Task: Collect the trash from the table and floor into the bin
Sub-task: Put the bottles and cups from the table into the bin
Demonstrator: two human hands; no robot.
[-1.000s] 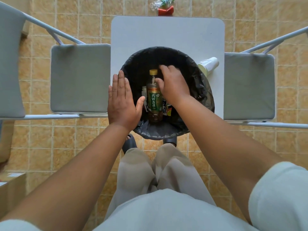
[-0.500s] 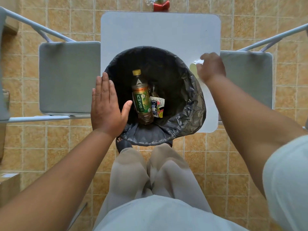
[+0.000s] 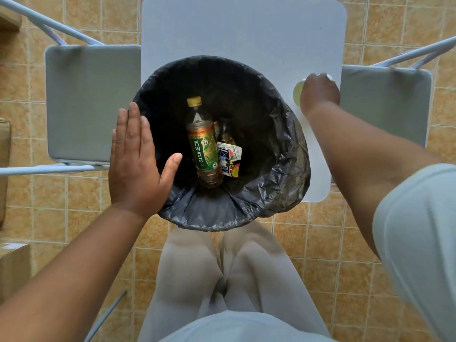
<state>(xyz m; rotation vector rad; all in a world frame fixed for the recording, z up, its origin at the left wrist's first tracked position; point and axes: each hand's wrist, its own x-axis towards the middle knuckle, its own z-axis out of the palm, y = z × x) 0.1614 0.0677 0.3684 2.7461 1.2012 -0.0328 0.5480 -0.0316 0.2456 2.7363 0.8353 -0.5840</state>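
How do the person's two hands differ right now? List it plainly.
The left hand is flat and open, fingers straight, against the bin rim; the right hand is curled over a paper cup. The left holds nothing; the right covers the cup on the table. Both are bare.

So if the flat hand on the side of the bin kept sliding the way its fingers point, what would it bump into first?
Probably nothing soon. The left hand points along the bin's rim toward the table; the table edge looks first, though depth is unclear.
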